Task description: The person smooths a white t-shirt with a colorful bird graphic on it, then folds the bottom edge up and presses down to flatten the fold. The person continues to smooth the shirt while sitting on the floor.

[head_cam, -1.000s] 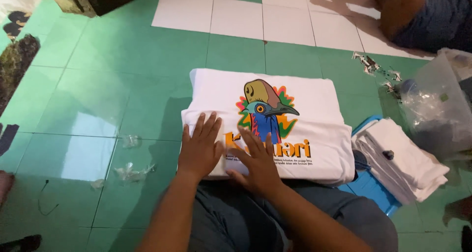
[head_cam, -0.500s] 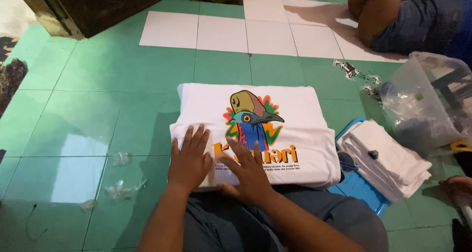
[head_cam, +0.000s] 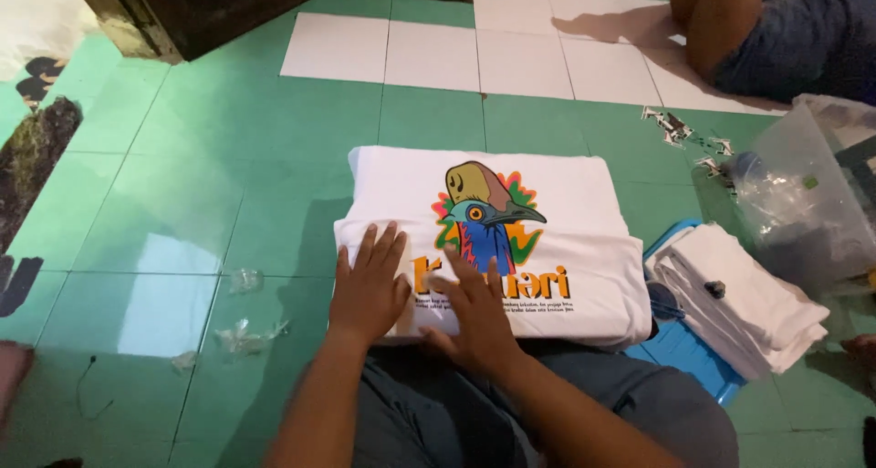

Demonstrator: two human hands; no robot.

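white cotton t-shirt (head_cam: 547,203), folded and printed with a colourful bird, is lying flat on the green tiled floor (head_cam: 182,213) at centre frame, right in front of the person's knees. compared with a second ago, both hands are sitting a little nearer the shirt's lower left corner, and the fold is looking squarer and flatter; judged from that, the pressing-down of the fold is close to finished. left hand (head_cam: 368,284) is lying palm down, fingers spread, on the lower left part of the shirt, gripping nothing. right hand (head_cam: 474,317) is resting beside it, flat and relaxed, over the printed lettering, also holding nothing.

around: stack of folded white shirts (head_cam: 739,304) is sitting on a blue tray (head_cam: 680,349) at lower right, just beside the shirt. clear plastic bag (head_cam: 803,203) is bulging at right edge. crumpled plastic scraps (head_cam: 239,336) are lying at lower left, apart from the shirt. another person's arm (head_cam: 721,21) is showing at upper right, well apart. nothing is crowding the hands.
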